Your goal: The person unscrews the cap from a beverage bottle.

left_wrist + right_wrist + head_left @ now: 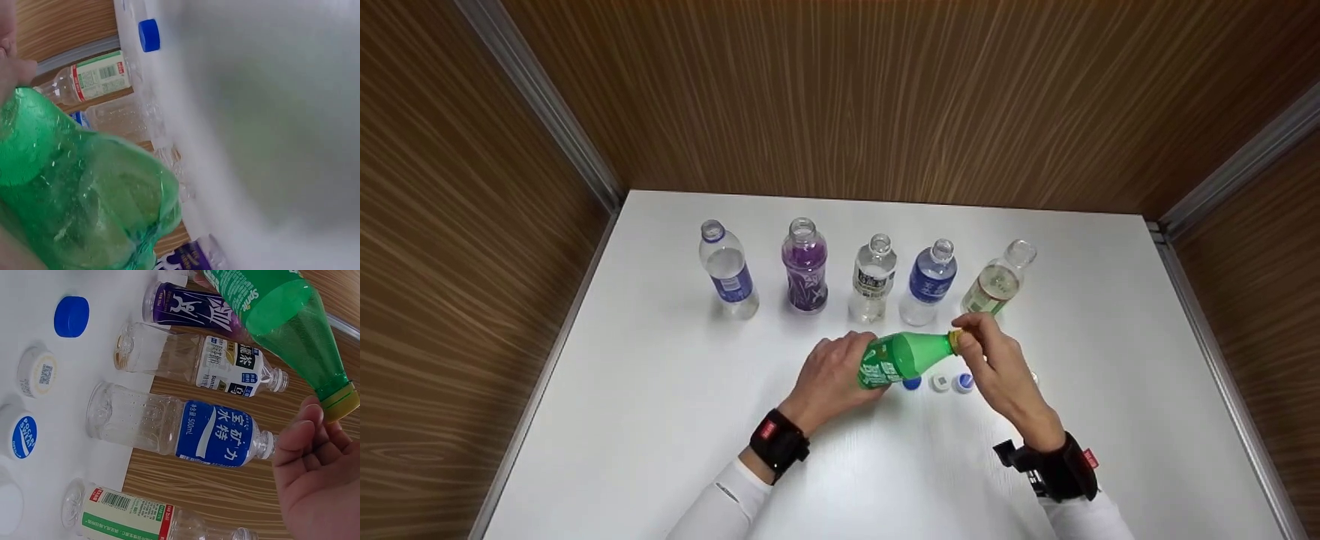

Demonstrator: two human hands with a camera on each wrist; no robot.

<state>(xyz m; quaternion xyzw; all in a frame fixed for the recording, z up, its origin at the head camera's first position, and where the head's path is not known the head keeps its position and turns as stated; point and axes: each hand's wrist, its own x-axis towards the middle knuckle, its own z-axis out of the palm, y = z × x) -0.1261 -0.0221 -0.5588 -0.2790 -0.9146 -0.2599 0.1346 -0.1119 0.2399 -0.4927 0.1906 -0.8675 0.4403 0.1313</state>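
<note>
A green plastic soda bottle [919, 355] is held on its side above the table, its neck pointing right. My left hand [832, 379] grips it around the label and lower body. At the neck, my right hand [1005, 371] pinches the yellow cap [341, 403] between thumb and fingers; the cap sits on the bottle mouth. In the left wrist view the bottle's base [112, 208] fills the lower left. Beneath the bottle lie a blue cap [912, 383], a white cap [940, 382] and a white-and-blue cap [964, 382]; another white cap [8, 506] is partly hidden by my right hand in the head view.
Uncapped bottles stand in a row behind my hands: a blue-labelled clear one [727, 270], a purple-wrapped one [805, 274], a white-labelled one [873, 283], another blue-labelled one [931, 277] and a green-and-cream-labelled one [991, 287]. Wood-grain panels [840, 97] enclose the white table [660, 420].
</note>
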